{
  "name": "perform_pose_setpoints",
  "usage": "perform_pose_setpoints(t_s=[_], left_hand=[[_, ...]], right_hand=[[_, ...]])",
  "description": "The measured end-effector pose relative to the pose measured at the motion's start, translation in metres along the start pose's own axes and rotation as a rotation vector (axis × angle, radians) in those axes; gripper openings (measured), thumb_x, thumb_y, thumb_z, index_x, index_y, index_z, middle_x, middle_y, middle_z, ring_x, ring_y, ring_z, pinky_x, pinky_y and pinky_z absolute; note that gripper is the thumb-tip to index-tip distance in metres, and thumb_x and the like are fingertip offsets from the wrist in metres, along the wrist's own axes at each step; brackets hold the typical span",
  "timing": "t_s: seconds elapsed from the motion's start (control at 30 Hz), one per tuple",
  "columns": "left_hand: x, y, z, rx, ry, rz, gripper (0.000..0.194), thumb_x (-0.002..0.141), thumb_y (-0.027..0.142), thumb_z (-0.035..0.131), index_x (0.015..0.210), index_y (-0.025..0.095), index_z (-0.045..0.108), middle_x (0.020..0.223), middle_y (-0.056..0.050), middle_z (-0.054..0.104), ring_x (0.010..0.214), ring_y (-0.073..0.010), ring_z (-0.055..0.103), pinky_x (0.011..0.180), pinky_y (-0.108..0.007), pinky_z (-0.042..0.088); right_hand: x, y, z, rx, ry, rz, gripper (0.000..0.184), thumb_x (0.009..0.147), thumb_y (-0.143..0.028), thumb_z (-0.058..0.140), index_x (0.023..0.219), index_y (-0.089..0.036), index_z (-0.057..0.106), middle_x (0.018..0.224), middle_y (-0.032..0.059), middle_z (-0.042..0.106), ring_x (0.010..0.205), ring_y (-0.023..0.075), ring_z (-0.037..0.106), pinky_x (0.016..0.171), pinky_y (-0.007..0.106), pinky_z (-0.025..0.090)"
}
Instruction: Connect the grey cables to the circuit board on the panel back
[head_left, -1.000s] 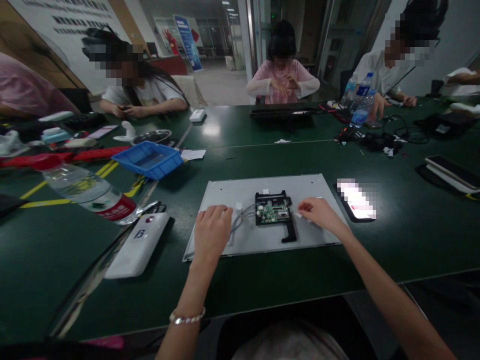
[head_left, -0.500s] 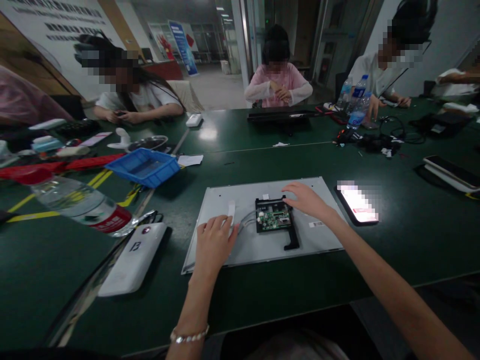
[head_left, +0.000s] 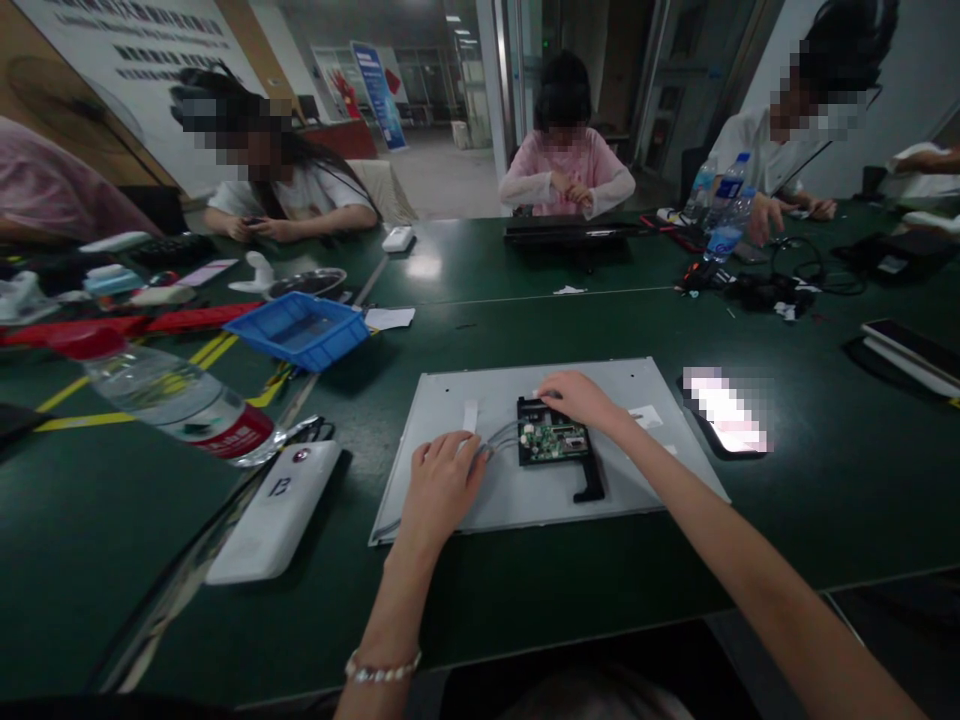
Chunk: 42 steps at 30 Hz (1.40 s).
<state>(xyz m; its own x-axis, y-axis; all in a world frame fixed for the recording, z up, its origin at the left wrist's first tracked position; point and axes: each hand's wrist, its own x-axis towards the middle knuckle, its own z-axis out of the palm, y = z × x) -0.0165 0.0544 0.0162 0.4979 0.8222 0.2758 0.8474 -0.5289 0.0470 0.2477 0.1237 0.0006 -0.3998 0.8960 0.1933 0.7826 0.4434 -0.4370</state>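
Observation:
A pale flat panel [head_left: 637,480] lies on the green table in front of me. On it sits a black plastic frame [head_left: 591,485] carrying a green circuit board [head_left: 551,440]. Grey cables [head_left: 504,436] run left from the board and pass under my left hand [head_left: 444,485]. That hand rests on the panel, fingers bent, with the cables between thumb and forefinger. My right hand [head_left: 581,398] reaches over the panel, its curled fingers at the top edge of the black frame; the fingertips are partly hidden. A white strip [head_left: 470,415] stands out on the panel beyond my left hand.
To the left are a white phone-shaped device [head_left: 277,510], a tilted water bottle [head_left: 180,405] and a blue tray [head_left: 300,335]. A lit phone [head_left: 724,410] lies right of the panel. Several people sit around the table; dark cables [head_left: 780,285] lie at the far right.
My right hand has moved left along the frame's top edge, its fingers now more curled. My left hand's thumb and forefinger have closed in on the cables. The view has shifted slightly.

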Motion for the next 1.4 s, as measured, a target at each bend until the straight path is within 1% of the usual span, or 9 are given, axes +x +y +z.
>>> perform_pose_setpoints(t_s=[0.23, 0.43, 0.63, 0.77, 0.87, 0.97, 1.13, 1.23, 1.4], left_hand=[[-0.001, -0.001, 0.0, -0.024, 0.026, -0.008, 0.03, 0.093, 0.03, 0.043, 0.119, 0.021, 0.053, 0.119, -0.011, 0.06, 0.11, -0.0281, 0.053, 0.094, -0.044, 0.036], [0.009, 0.008, -0.01, -0.086, 0.059, -0.011, 0.046, 0.092, 0.029, 0.046, 0.136, 0.021, 0.037, 0.126, -0.013, 0.055, 0.115, -0.0281, 0.05, 0.099, -0.045, 0.034], [0.054, 0.029, -0.047, -0.262, 0.202, 0.016, 0.051, 0.093, 0.031, 0.045, 0.14, 0.021, 0.029, 0.131, -0.011, 0.049, 0.122, -0.0254, 0.044, 0.104, -0.044, 0.034], [0.1, 0.039, -0.031, -0.299, 0.237, -0.02, 0.051, 0.092, 0.03, 0.046, 0.139, 0.016, 0.031, 0.132, -0.015, 0.046, 0.124, -0.0272, 0.043, 0.104, -0.044, 0.034], [0.121, 0.046, -0.002, -0.331, 0.1, 0.034, 0.054, 0.091, 0.032, 0.046, 0.138, 0.01, 0.031, 0.134, -0.019, 0.043, 0.125, -0.0282, 0.042, 0.103, -0.044, 0.035], [0.118, 0.046, 0.018, -0.37, -0.062, 0.075, 0.061, 0.091, 0.039, 0.046, 0.142, 0.012, 0.025, 0.14, -0.019, 0.038, 0.13, -0.0293, 0.038, 0.103, -0.046, 0.035], [0.089, 0.028, 0.012, -0.468, -0.256, 0.121, 0.072, 0.089, 0.05, 0.044, 0.146, 0.017, 0.014, 0.149, -0.016, 0.027, 0.135, -0.0279, 0.032, 0.107, -0.042, 0.033], [0.073, 0.018, 0.005, -0.535, -0.33, 0.147, 0.083, 0.086, 0.052, 0.05, 0.148, 0.02, 0.007, 0.154, -0.013, 0.014, 0.139, -0.0278, 0.023, 0.112, -0.042, 0.026], [0.063, 0.013, 0.011, -0.596, -0.439, 0.142, 0.103, 0.074, 0.056, 0.062, 0.149, 0.024, -0.001, 0.157, -0.01, 0.002, 0.142, -0.0315, 0.011, 0.115, -0.048, 0.019]], right_hand=[[-0.038, 0.014, -0.031, -0.187, 0.192, 0.133, 0.025, 0.09, -0.016, 0.046, 0.1, -0.016, 0.069, 0.106, 0.011, 0.067, 0.098, 0.0229, 0.06, 0.086, 0.035, 0.045], [-0.072, 0.045, -0.025, -0.179, 0.129, 0.218, 0.035, 0.085, -0.005, 0.044, 0.108, -0.017, 0.067, 0.115, 0.0117, 0.064, 0.108, 0.0236, 0.057, 0.096, 0.04, 0.042], [-0.085, 0.053, -0.022, -0.017, 0.279, 0.247, 0.039, 0.087, -0.011, 0.038, 0.117, -0.017, 0.062, 0.119, 0.01, 0.062, 0.11, 0.0211, 0.056, 0.098, 0.039, 0.043], [-0.089, 0.054, -0.025, 0.019, 0.337, 0.242, 0.036, 0.087, -0.012, 0.039, 0.114, -0.016, 0.063, 0.114, 0.0101, 0.063, 0.106, 0.0203, 0.057, 0.097, 0.037, 0.043], [-0.088, 0.055, -0.022, 0.04, 0.356, 0.232, 0.035, 0.087, -0.013, 0.04, 0.114, -0.016, 0.062, 0.113, 0.0104, 0.063, 0.105, 0.0201, 0.057, 0.096, 0.037, 0.044], [-0.087, 0.056, -0.018, 0.052, 0.358, 0.241, 0.035, 0.087, -0.014, 0.043, 0.116, -0.016, 0.06, 0.115, 0.011, 0.061, 0.107, 0.0203, 0.056, 0.096, 0.037, 0.043], [-0.085, 0.055, -0.015, 0.052, 0.356, 0.247, 0.034, 0.088, -0.017, 0.044, 0.119, -0.016, 0.058, 0.117, 0.011, 0.06, 0.11, 0.0209, 0.054, 0.098, 0.038, 0.042], [-0.083, 0.056, -0.013, 0.046, 0.351, 0.255, 0.033, 0.088, -0.019, 0.045, 0.119, -0.017, 0.058, 0.116, 0.0111, 0.06, 0.109, 0.022, 0.054, 0.097, 0.039, 0.042], [-0.083, 0.058, -0.011, 0.061, 0.365, 0.265, 0.033, 0.086, -0.022, 0.05, 0.117, -0.019, 0.06, 0.115, 0.0106, 0.062, 0.107, 0.0227, 0.056, 0.096, 0.039, 0.043]])
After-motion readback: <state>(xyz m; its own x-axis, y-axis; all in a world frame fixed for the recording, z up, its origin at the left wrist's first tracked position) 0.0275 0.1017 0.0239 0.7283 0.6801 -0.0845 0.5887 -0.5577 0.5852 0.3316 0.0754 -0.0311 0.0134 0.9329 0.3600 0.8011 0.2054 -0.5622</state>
